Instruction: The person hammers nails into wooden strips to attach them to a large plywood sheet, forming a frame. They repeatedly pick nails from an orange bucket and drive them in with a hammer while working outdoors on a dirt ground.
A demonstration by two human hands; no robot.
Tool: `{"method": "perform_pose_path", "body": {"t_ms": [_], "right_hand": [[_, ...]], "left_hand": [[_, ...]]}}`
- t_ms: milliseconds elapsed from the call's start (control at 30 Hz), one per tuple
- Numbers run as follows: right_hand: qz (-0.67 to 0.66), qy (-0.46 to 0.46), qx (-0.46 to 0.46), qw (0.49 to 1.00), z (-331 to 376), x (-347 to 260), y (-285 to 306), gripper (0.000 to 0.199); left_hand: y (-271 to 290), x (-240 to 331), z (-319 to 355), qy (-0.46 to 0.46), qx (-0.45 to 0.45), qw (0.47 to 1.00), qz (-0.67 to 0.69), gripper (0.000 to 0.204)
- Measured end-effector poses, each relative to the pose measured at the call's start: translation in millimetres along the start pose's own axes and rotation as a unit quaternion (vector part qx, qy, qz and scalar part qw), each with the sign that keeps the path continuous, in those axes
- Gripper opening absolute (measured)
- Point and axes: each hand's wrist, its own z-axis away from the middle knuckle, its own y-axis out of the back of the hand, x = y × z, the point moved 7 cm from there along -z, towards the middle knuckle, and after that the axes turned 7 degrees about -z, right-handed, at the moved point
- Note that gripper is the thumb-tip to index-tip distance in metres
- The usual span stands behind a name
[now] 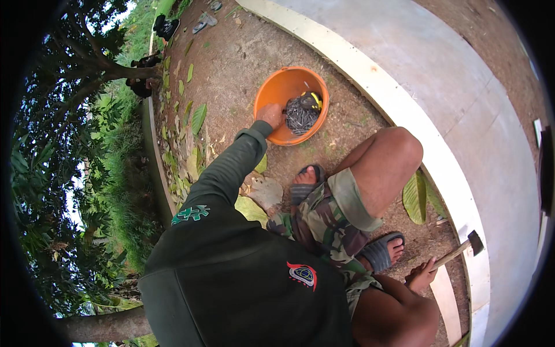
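My left hand (270, 115) reaches over the near left side of an orange bucket (267, 92). Its fingers look curled together at the edge of a heap of grey nails (300, 118) inside; the fingertips are too small to make out, so what they hold is unclear. A black and yellow tape measure (312, 100) lies on the nails. At the lower right, my right hand (421, 275) is wrapped round the wooden handle of a hammer (455, 253). The dark hammer head (476, 243) is over the edge of a long pale board (404, 104).
A large grey sheet (462, 98) lies beyond the board. My sandalled feet (306, 176) rest on bare soil between bucket and board. A pale wood strip (445, 301) lies by my right hand. Fallen leaves (199, 118), a low kerb and trees are on the left.
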Motion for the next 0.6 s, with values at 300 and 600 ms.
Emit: {"method": "perform_pose_path", "body": {"t_ms": [300,600], "right_hand": [[-0.017,-0.016,-0.031,0.999,31,27,-38,0.029],[0.155,-0.026,0.046,0.986,18,57,15,0.043]], "left_hand": [[-50,-19,-48,-0.008,-0.050,0.993,-0.105,0.021],[-64,3,-32,-0.061,-0.071,0.992,-0.082,0.029]]}}
